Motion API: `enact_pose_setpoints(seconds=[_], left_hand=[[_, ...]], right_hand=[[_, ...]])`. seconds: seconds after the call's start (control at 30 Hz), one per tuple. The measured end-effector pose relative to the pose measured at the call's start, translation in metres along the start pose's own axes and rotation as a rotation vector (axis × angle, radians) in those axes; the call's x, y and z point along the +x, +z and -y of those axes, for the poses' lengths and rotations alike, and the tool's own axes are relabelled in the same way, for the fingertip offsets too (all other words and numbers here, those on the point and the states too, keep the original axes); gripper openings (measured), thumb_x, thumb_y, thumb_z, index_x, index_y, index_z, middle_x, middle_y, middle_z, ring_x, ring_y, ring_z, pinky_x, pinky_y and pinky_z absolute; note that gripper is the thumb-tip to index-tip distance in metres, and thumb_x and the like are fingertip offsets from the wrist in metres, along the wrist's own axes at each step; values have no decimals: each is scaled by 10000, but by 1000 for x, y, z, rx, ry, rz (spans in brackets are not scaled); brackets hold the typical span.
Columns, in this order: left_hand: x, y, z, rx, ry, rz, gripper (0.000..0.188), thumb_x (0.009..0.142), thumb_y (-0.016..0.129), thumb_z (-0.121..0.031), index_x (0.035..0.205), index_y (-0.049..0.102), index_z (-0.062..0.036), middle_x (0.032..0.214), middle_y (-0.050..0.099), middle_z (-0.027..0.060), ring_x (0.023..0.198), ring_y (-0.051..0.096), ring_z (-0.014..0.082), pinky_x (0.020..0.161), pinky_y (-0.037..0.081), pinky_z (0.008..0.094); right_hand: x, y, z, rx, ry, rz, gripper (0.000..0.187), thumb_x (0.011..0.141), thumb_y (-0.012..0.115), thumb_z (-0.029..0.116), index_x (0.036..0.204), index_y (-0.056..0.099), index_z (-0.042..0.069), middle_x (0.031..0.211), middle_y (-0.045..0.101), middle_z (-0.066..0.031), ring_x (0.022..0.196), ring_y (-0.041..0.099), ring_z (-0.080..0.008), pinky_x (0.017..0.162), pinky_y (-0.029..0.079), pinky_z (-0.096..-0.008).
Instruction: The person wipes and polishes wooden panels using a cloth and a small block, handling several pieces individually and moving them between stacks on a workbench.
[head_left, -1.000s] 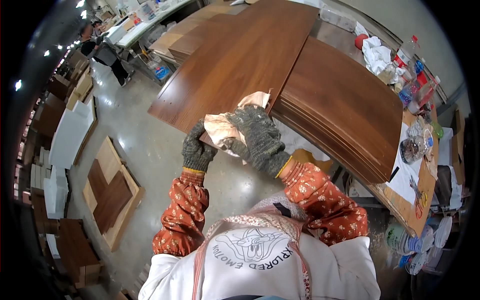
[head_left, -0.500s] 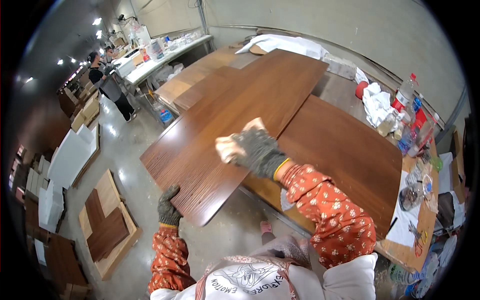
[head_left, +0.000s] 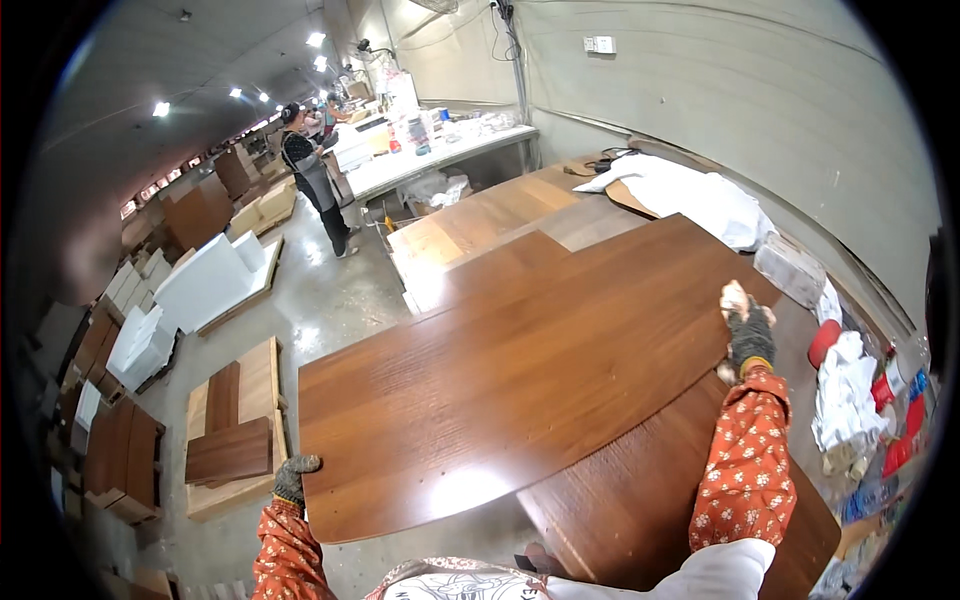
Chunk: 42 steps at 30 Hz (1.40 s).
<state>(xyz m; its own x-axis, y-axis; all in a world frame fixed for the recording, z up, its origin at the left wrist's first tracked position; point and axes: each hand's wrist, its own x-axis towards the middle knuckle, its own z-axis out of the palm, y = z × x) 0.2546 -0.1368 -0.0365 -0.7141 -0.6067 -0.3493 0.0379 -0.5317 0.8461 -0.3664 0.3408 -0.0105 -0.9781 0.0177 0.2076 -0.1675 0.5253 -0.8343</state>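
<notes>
While the left hand (head_left: 297, 478) is gripping the overhanging brown board (head_left: 520, 380) and the right hand (head_left: 750, 338) is clutching a pale cloth (head_left: 735, 298), I'm dreading one thing — a lopsided push tipping that board off the lower boards (head_left: 640, 480).

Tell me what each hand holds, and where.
Left hand: brown panel, by its left edge. Right hand: pale cloth, exact grip spot hidden.

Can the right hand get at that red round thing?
Probably yes: the red round thing lies just right of the gloved right hand, with nothing seeming to stand between. But that hand holds a pale cloth, which could get in the way.
</notes>
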Motion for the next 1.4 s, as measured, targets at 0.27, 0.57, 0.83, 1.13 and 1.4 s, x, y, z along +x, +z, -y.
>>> enact_pose_setpoints(seconds=[0.27,0.57,0.83,1.13,1.4], left_hand=[[24,88,-43,197,16,-121,356,769,648,-95,1088,628,63,1025,678,140,953,632,256,908,492,362],[168,60,-98,551,-25,-47,351,859,635,-200,1118,616,36,997,683,125,868,660,218,781,520,344],[293,104,-161,1083,-41,-408,283,832,570,-269,1088,651,-181,869,675,166,767,644,355,696,510,426],[292,148,-216,2346,963,-172,283,720,639,-133,999,607,-103,818,619,182,820,600,375,716,471,457],[192,236,-308,1243,1267,-334,222,858,586,-161,1059,677,-146,827,613,118,745,587,276,704,453,379]], right_hand=[[107,-11,-99,-128,-142,-192,349,847,623,264,1091,597,16,851,629,-137,628,595,-208,581,469,-344],[28,9,-25,631,-132,-34,138,887,543,180,934,550,51,766,630,-46,597,534,-103,535,416,-228],[-159,76,131,-415,-655,188,357,840,610,271,1145,583,86,1085,626,-81,962,608,-276,817,477,-381],[-210,104,159,-410,-753,69,304,794,633,284,1039,599,107,972,596,-111,900,580,-293,741,473,-415],[-205,71,273,-623,-1301,-289,418,835,567,216,1240,578,111,1238,568,-107,1010,575,-279,808,472,-454]])
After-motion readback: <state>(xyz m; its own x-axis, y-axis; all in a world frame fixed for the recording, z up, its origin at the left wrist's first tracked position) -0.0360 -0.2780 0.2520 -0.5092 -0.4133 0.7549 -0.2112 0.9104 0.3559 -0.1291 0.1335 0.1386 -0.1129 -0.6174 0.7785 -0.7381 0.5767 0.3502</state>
